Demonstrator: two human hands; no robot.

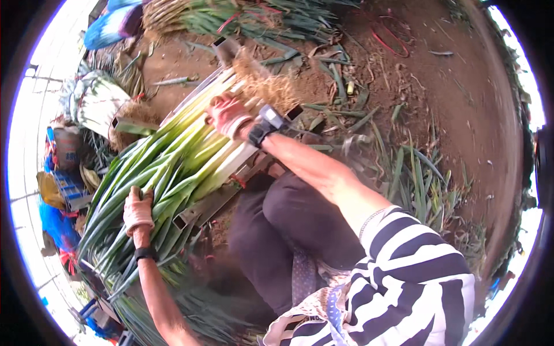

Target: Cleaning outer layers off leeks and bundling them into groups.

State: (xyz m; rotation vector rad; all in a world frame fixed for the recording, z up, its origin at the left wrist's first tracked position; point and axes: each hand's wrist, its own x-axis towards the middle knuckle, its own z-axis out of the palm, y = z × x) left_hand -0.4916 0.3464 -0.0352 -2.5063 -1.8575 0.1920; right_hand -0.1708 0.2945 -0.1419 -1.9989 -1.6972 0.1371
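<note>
A thick bundle of long green onions [179, 153] lies slantwise across a metal frame [202, 209]. Its pale stalks and tan roots [268, 86] point to the far right, its green leaves to the near left. My right hand [228, 115], gloved, presses on the white stalks close to the roots with its fingers curled over them. Lower left, my left hand [138, 212], also gloved, is closed on some of the leaves; part of its grip is hidden among them.
Tied green onions [95, 101] lie at the left, and a larger pile [231, 17] at the back. Loose leaves [412, 179] litter the brown soil [456, 109] to the right. A red cord loop [392, 37] lies at the back. More onions [190, 311] are beside my legs.
</note>
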